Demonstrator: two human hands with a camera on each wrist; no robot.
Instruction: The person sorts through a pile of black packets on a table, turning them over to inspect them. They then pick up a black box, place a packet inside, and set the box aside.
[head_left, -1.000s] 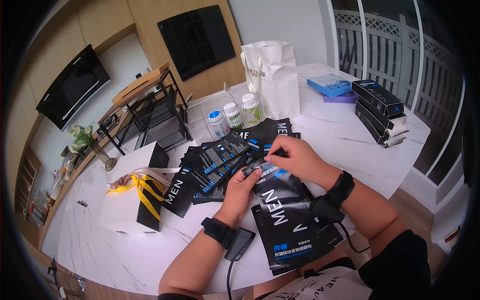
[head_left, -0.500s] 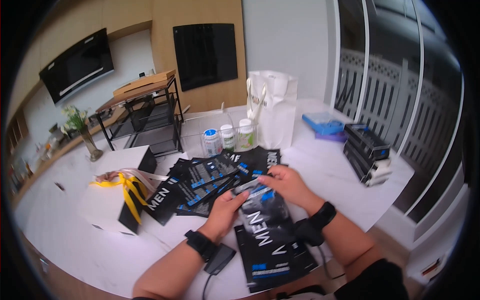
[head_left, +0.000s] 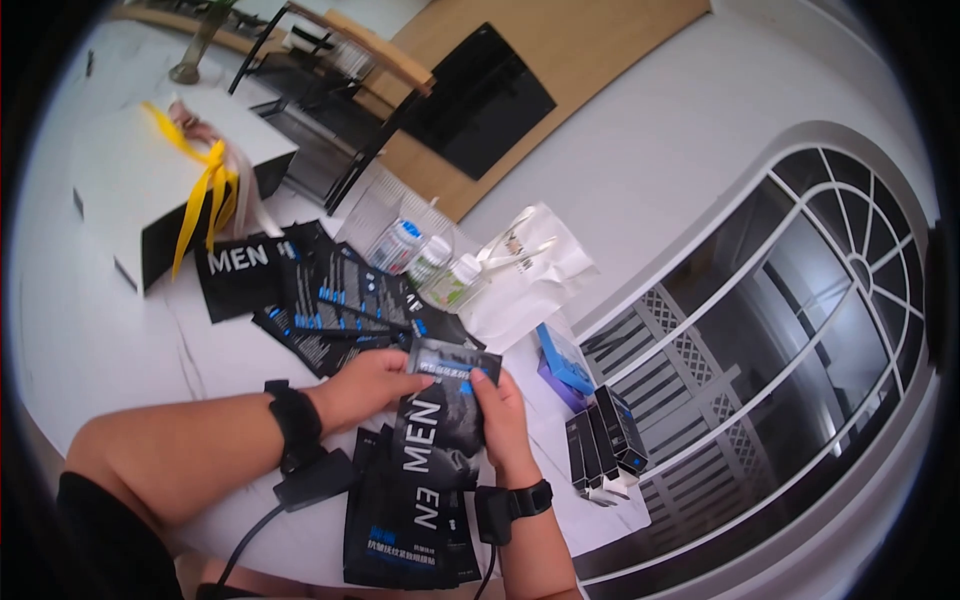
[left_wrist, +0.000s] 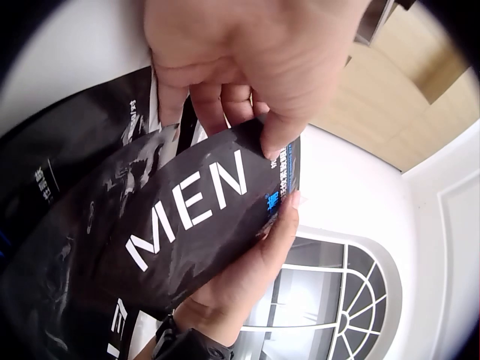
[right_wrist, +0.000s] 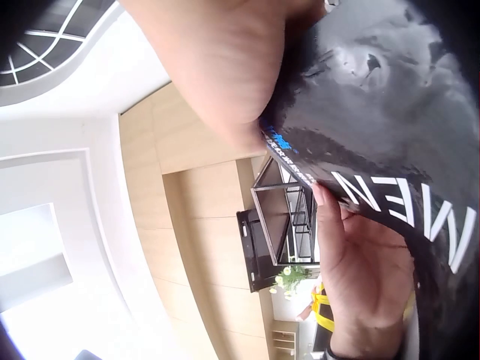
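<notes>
A glossy black pouch [head_left: 418,440] printed MEN in white is held up between my two hands. My left hand [head_left: 368,383] pinches its left edge near the top, thumb lying on the front. On the opposite edge my right hand [head_left: 505,420] grips it, thumb also on the front face. The left wrist view shows the pouch [left_wrist: 187,214] bowed between both hands, and the right wrist view shows the left thumb at its top edge. Behind its lower end, more black pouches [head_left: 395,565] lie at the table's near edge.
Several black pouches [head_left: 350,290] lie fanned beyond my hands. To the left stands a white box [head_left: 120,160] with a yellow ribbon [head_left: 215,190]. Bottles [head_left: 430,262] in a clear holder and a white paper bag [head_left: 530,285] stand behind. Black boxes [head_left: 608,440] and a blue box [head_left: 566,360] lie right.
The head view has swung right and tilted. My right hand has left its pinch at the pouch's top edge and now grips the right side. The pouch has stayed in both hands.
</notes>
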